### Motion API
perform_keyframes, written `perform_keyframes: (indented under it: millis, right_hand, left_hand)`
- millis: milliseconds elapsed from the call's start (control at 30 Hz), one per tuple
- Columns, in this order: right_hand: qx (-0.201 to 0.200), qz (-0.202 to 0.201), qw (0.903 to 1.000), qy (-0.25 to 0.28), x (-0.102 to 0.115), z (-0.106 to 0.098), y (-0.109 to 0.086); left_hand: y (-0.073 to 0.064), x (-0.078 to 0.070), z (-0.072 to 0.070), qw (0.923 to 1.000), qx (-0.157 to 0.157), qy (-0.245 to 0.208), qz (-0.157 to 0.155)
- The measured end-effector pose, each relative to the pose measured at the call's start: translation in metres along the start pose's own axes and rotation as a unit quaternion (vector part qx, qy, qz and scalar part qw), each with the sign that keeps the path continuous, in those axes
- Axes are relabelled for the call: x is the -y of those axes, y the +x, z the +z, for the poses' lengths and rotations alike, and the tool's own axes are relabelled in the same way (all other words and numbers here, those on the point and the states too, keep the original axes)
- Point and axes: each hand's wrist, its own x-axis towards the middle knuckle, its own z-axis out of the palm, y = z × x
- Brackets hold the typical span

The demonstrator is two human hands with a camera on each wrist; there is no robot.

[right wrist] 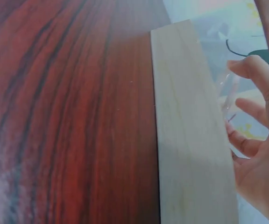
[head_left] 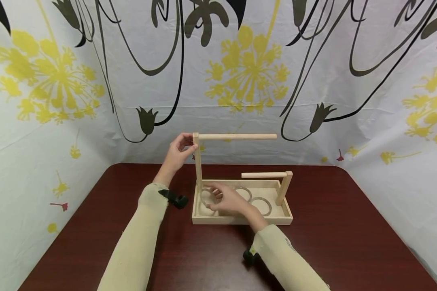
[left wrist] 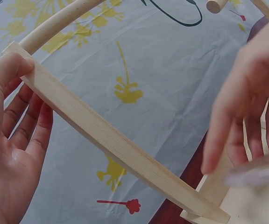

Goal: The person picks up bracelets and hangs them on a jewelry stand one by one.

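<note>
Closest to me, the right sleeve (head_left: 287, 254) leads over the dark red table (head_left: 204, 258) and past the near wall of a wooden tray (head_left: 218, 221). The right hand (head_left: 227, 198) hangs above the tray's left half, seeming to pinch a clear ring (head_left: 201, 198) edge to edge, thumb at its near rim and fingertips at its far one; the ring blurs in the left wrist view, so how firm the pinch is I cannot tell. I'd keep those fingers on the outside of the rim, leave the hole uncovered, and keep the ring clear of the upright just beside it.

Deeper in the tray lies a second ring (head_left: 270, 208), with a third ring (head_left: 251, 194) behind it. At the right end a short post (head_left: 284, 188) carries a short dowel (head_left: 265, 175), its free end jutting left above them, easy for a knuckle to catch.

Over on the left, the left hand (head_left: 176, 155) grips the top of the tall post (head_left: 198, 165); a light, steady hold should do, without twisting it. From there a long dowel (head_left: 238, 137) reaches right over the tray, limiting any straight lift beneath it. Patterned cloth (head_left: 200, 97) hangs behind everything.
</note>
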Motion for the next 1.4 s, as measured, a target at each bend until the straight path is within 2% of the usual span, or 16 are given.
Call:
perform_keyframes:
  millis: [233, 467, 733, 967, 1167, 1300, 1400]
  right_hand:
    - [-0.026, -0.038, 0.9983, 0.036, 0.01, -0.006, -0.009]
    - [-0.063, -0.067, 0.9949, 0.041, 0.027, -0.013, -0.018]
    - [-0.056, -0.088, 0.9874, 0.119, 0.048, -0.021, -0.03]
    - [-0.078, -0.12, 0.9748, 0.171, 0.065, -0.043, -0.036]
    - [-0.1, -0.139, 0.9685, 0.181, 0.071, -0.064, -0.042]
    - [-0.13, -0.149, 0.9607, 0.195, 0.072, -0.078, -0.048]
    - [-0.154, -0.141, 0.9567, 0.202, 0.072, -0.087, -0.051]
  left_hand:
    - [0.0, -0.001, 0.0, 1.0, 0.0, 0.007, -0.005]
    - [-0.001, 0.0, 0.0, 0.9999, 0.003, 0.014, 0.007]
    - [-0.006, 0.001, 0.0, 0.9999, 0.003, 0.009, 0.006]
    - [-0.003, -0.003, 0.001, 0.9999, 0.003, 0.012, 0.01]
    - [-0.003, -0.004, 0.001, 1.0, 0.002, 0.009, 0.001]
    - [-0.003, -0.002, 0.0, 0.9999, 0.004, 0.012, -0.003]
    - [-0.003, 0.0, 0.0, 0.9999, 0.004, 0.015, -0.001]
